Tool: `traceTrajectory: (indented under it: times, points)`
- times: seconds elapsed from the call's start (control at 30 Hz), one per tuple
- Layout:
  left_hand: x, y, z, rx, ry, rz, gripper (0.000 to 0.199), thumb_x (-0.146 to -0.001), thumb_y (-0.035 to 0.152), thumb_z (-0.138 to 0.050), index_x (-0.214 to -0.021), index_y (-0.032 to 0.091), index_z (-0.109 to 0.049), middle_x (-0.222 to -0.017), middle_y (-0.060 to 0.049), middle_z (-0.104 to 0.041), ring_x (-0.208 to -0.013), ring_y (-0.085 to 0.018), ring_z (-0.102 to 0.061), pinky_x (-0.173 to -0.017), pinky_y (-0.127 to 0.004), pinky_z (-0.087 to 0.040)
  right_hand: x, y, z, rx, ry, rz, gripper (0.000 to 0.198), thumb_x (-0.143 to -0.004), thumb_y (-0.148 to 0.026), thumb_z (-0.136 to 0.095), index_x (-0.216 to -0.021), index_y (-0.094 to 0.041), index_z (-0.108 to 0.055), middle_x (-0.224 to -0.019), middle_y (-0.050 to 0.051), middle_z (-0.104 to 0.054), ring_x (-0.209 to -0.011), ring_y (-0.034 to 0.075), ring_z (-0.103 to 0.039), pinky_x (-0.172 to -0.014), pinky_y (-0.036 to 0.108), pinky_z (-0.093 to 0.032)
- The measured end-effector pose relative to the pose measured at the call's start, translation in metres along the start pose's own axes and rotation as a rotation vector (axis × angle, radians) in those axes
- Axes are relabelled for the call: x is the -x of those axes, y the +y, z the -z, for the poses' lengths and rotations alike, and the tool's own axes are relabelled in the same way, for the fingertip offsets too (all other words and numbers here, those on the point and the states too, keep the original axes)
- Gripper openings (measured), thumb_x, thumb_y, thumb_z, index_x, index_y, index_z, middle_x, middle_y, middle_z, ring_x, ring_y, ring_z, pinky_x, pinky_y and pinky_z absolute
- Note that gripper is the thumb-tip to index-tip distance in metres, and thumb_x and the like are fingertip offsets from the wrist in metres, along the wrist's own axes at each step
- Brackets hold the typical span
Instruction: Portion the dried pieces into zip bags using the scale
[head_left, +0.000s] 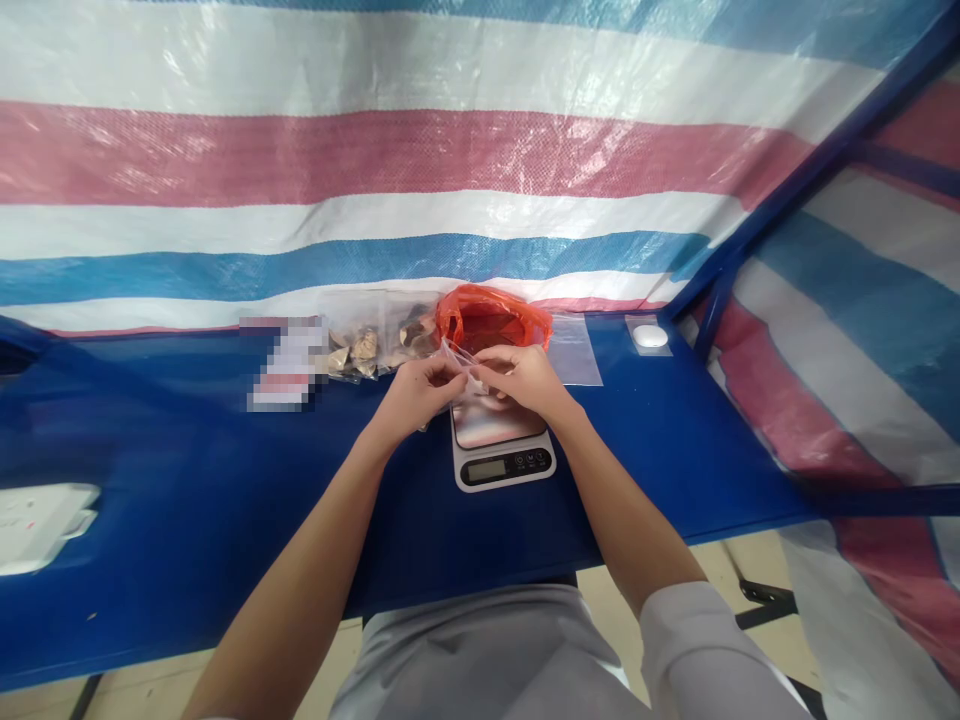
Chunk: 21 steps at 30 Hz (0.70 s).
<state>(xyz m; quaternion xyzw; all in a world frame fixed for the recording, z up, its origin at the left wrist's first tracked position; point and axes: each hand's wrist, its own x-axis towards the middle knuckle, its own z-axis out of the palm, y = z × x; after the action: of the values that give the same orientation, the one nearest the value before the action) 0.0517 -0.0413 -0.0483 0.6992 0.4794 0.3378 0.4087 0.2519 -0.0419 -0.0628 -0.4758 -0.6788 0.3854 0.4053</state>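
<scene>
Above a small white digital kitchen scale (501, 471), my left hand (421, 388) and my right hand (523, 378) pinch a clear plastic bag (459, 358) between thumbs and fingers. The hands nearly meet at the bag's upper edge. What the bag contains is mostly hidden by my fingers. The scale's shiny plate (495, 425) shows below the hands, with its display and buttons facing me. Just behind my hands stands an open orange plastic bag (495, 312). Left of it lie clear bags (364, 348) with brownish dried pieces inside.
A blurred-out paper (289, 362) lies left of the filled bags on the blue table (187, 450). A flat clear bag (581, 350) is at right, then a white rounded object (650, 337) on clear plastic. At far left sits a white box-like item (45, 525). Striped sheeting hangs behind.
</scene>
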Motion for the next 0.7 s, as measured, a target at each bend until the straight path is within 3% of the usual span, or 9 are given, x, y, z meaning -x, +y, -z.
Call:
traceTrajectory:
  times: [0.13,0.27,0.43,0.7]
  points:
    - [0.001,0.0,0.001,0.003,-0.04,0.033,0.033,-0.08,0.048,-0.065,-0.074,0.015,-0.067,-0.063,0.0,-0.061,-0.051,-0.011,-0.049,-0.049,-0.023,-0.037,-0.002,-0.003,-0.002,0.071,0.013,0.06,0.017,-0.087,-0.033,-0.067,-0.082,-0.02,-0.077,-0.069,0.0,-0.073,-0.057,0.012,-0.065,-0.061,0.024,-0.051]
    - [-0.003,0.001,0.001,0.013,0.046,-0.01,0.041,-0.082,0.055,-0.063,-0.075,0.015,-0.067,-0.069,-0.003,-0.067,-0.061,-0.014,-0.058,-0.059,-0.025,-0.046,-0.002,-0.002,-0.003,0.095,0.01,0.09,0.018,-0.088,-0.032,-0.066,-0.082,-0.019,-0.078,-0.066,-0.001,-0.072,-0.057,0.013,-0.064,-0.062,0.024,-0.048]
    - [-0.012,0.005,0.005,-0.048,0.128,0.0,0.039,-0.08,0.054,-0.064,-0.076,0.015,-0.069,-0.068,-0.004,-0.067,-0.06,-0.015,-0.056,-0.058,-0.027,-0.045,-0.002,-0.005,-0.002,0.099,0.001,0.102,0.02,-0.089,-0.033,-0.066,-0.082,-0.02,-0.079,-0.072,0.0,-0.075,-0.059,0.013,-0.065,-0.064,0.025,-0.049]
    - [-0.018,0.012,0.009,-0.036,0.034,0.061,0.032,-0.072,0.047,-0.066,-0.071,0.016,-0.068,-0.064,-0.002,-0.065,-0.06,-0.015,-0.056,-0.058,-0.026,-0.043,-0.019,-0.017,0.005,0.114,-0.057,0.094,0.014,-0.085,-0.02,-0.064,-0.084,-0.02,-0.078,-0.08,0.0,-0.076,-0.068,0.014,-0.068,-0.067,0.024,-0.053]
